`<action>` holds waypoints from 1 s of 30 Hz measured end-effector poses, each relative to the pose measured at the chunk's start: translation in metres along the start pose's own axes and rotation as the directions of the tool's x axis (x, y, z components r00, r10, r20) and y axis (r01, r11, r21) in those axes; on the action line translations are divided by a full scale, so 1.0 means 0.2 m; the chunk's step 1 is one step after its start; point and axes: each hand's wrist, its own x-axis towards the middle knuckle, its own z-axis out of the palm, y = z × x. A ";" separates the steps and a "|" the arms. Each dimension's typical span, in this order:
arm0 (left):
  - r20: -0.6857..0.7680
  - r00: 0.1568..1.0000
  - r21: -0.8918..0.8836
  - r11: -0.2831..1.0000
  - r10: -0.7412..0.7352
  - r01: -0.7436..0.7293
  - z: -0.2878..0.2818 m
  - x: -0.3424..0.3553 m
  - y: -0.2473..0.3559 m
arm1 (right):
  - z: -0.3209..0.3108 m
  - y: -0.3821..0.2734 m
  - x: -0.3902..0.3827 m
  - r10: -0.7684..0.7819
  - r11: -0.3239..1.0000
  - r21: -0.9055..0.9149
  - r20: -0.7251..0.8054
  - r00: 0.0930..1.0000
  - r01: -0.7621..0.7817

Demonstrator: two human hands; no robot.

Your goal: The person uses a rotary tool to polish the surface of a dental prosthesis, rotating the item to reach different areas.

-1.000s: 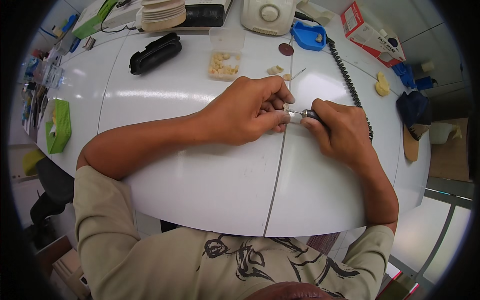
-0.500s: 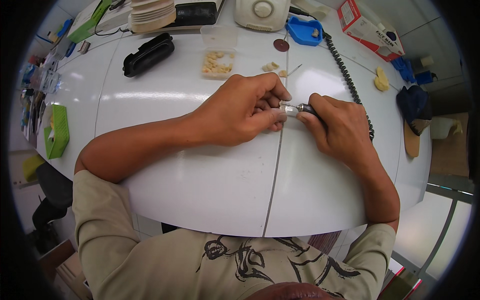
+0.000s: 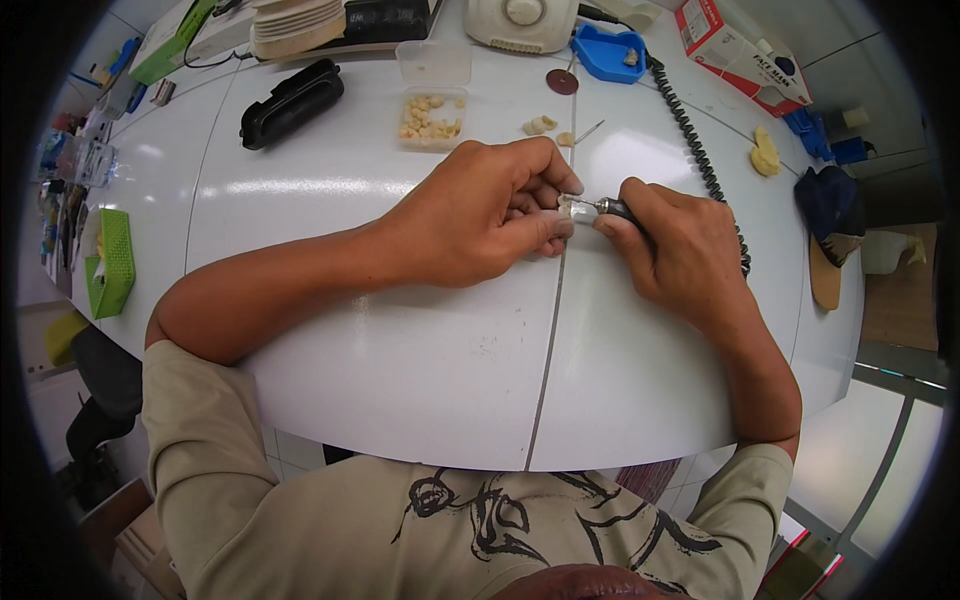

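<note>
My left hand [image 3: 490, 210] rests on the white table [image 3: 400, 360] and pinches a small pale piece [image 3: 566, 210] between thumb and fingertips. My right hand [image 3: 675, 250] grips a dark rotary handpiece [image 3: 612, 208] like a pen. Its thin metal tip touches the pale piece. A black coiled cord [image 3: 700, 150] runs from the handpiece back across the table. Most of the piece is hidden by my fingers.
A clear tray of several small cream pieces [image 3: 432, 116] and a few loose ones [image 3: 540, 125] lie beyond my hands. A black case [image 3: 290, 100], stacked plates [image 3: 295, 25], a white control unit [image 3: 520, 20], a blue holder [image 3: 610, 52], a red-and-white box [image 3: 740, 50] and a green basket [image 3: 112, 262] ring the table.
Both hands stay together on the pale piece; their grip looks the same. The view has shifted slightly, with the hands a little lower in the picture.
</note>
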 end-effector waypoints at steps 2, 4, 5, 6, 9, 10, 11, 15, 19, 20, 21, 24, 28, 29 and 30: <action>0.008 1.000 0.014 1.000 0.007 -0.007 0.00 0.00 0.00 | 0.01 0.01 0.00 0.006 1.000 0.001 -0.034 0.999 -0.006; 0.006 1.000 0.013 1.000 0.002 -0.002 0.00 0.00 0.00 | 0.01 0.00 0.00 -0.003 1.000 0.000 -0.027 1.000 0.003; 0.005 1.000 0.012 1.000 -0.003 0.002 0.00 0.00 0.01 | 0.00 0.00 0.00 -0.010 1.000 -0.001 -0.020 1.000 0.010; 0.005 1.000 0.012 1.000 -0.003 0.003 0.00 0.00 0.01 | 0.01 0.00 0.00 -0.010 1.000 -0.001 -0.020 1.000 0.010; 0.012 1.000 0.024 1.000 -0.008 0.007 0.00 0.00 0.00 | 0.01 0.00 0.00 -0.002 1.000 0.001 -0.037 0.999 0.003; 0.007 1.000 0.019 1.000 -0.004 0.004 0.00 0.00 0.00 | 0.01 0.00 0.00 0.003 1.000 -0.002 -0.030 1.000 -0.003; 0.003 1.000 0.015 1.000 0.000 0.000 0.00 0.00 0.00 | 0.01 0.00 0.00 0.008 1.000 -0.006 -0.023 1.000 -0.008; 0.029 1.000 0.058 0.998 0.003 -0.005 -0.01 0.01 0.00 | 0.01 0.01 0.00 -0.007 1.000 -0.002 -0.033 0.999 0.007; 0.020 0.999 0.019 0.999 -0.029 0.028 0.00 0.00 0.02 | 0.01 0.01 -0.01 -0.018 1.000 -0.023 -0.010 1.000 0.018; 0.026 0.998 0.018 0.999 -0.049 0.049 -0.01 0.00 0.03 | 0.00 0.01 -0.01 -0.013 1.000 -0.029 -0.003 1.000 0.013; 0.028 0.998 0.013 0.998 -0.056 0.056 0.00 0.00 0.02 | 0.02 0.01 -0.01 -0.010 1.000 -0.023 0.003 1.000 0.010; 0.013 1.000 0.044 0.999 0.001 -0.001 0.00 0.00 0.00 | 0.03 0.01 -0.01 -0.003 1.000 -0.006 -0.058 0.998 0.003; 0.015 1.000 0.012 1.000 -0.021 0.021 0.00 0.00 0.00 | 0.03 0.02 -0.01 -0.011 1.000 -0.010 -0.033 0.999 0.011; 0.019 1.000 0.008 1.000 -0.021 0.021 0.00 0.01 -0.01 | 0.04 0.02 -0.01 -0.007 1.000 -0.003 -0.052 0.999 0.007; 0.015 1.000 0.013 1.000 -0.017 0.017 0.00 0.00 0.00 | 0.03 0.02 -0.01 -0.011 1.000 -0.005 -0.058 0.998 0.011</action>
